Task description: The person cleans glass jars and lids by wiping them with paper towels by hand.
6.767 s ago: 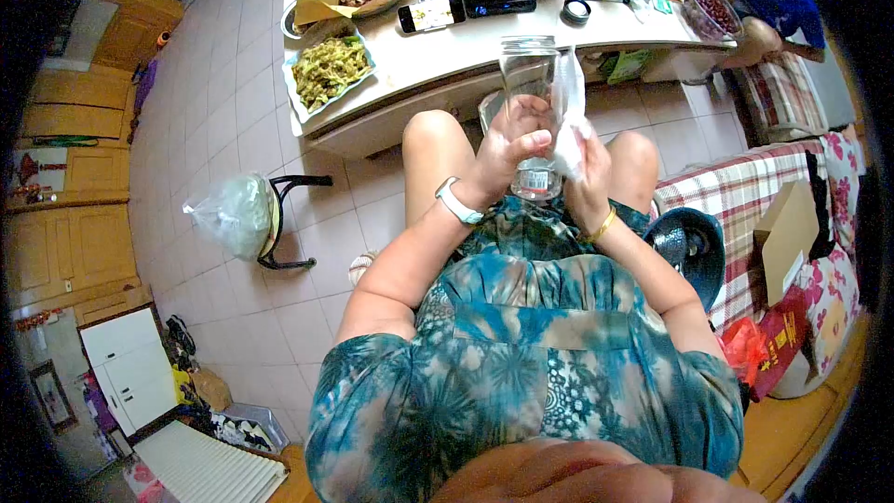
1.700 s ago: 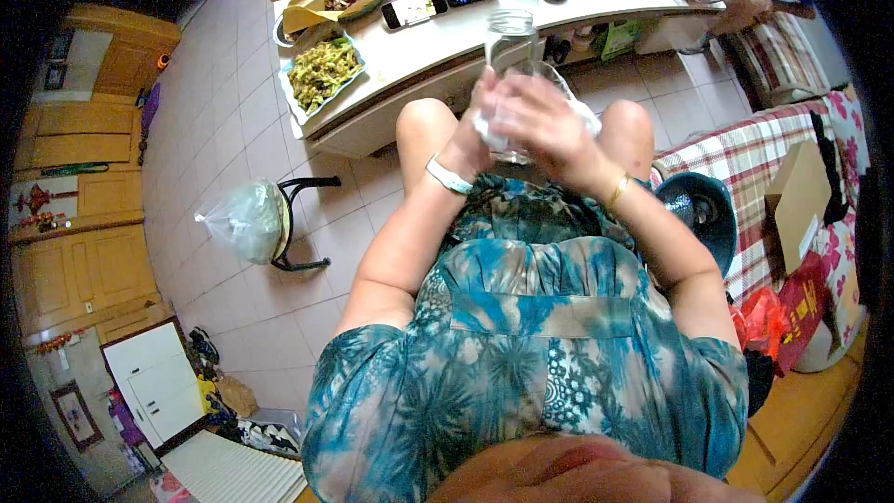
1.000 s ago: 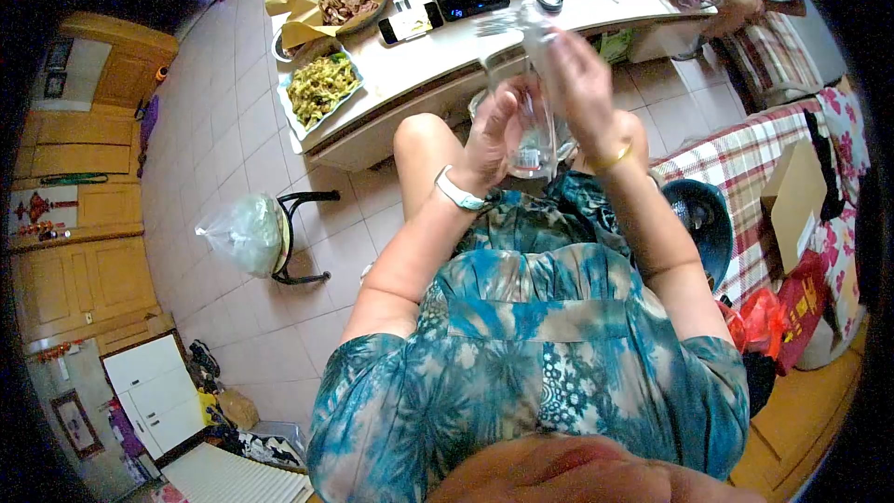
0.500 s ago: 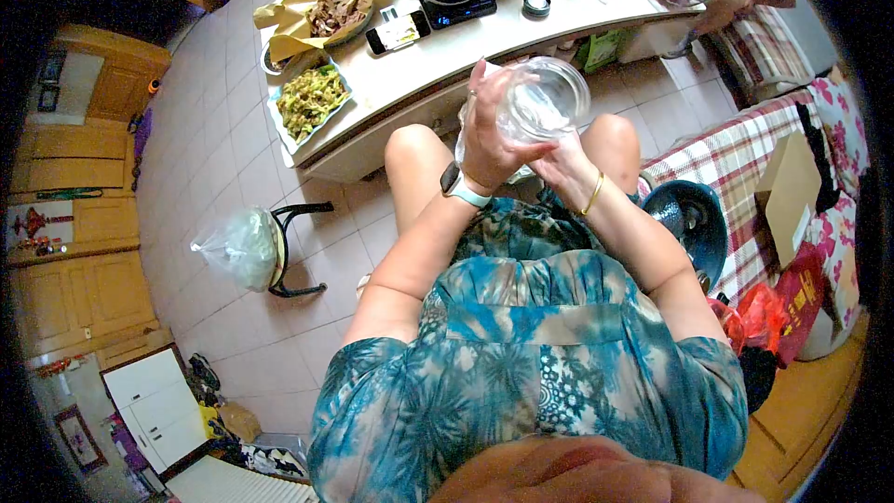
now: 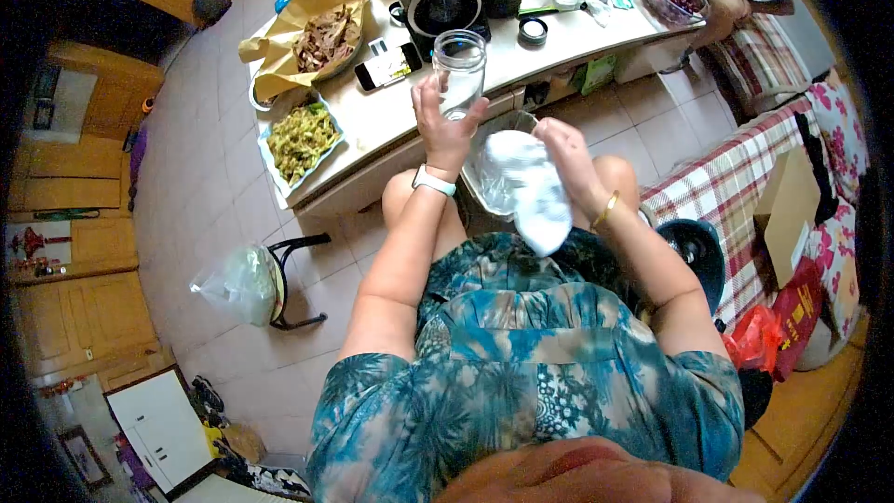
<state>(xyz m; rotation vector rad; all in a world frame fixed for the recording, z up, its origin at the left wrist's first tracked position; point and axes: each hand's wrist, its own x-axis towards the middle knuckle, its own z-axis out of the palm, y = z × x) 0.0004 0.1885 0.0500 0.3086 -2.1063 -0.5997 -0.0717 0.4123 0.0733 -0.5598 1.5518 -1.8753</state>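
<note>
Left fingers [image 5: 431, 102] cupping jar [image 5: 460, 74], right hand [image 5: 572, 156] now apart, apparently pinching cloth [image 5: 536, 188]

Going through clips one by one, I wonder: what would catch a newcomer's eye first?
Probably the clear jar, held up in the left hand in front of the table. Next, the white cloth hanging from the right hand, then the bright red bag beyond the right elbow.
</note>
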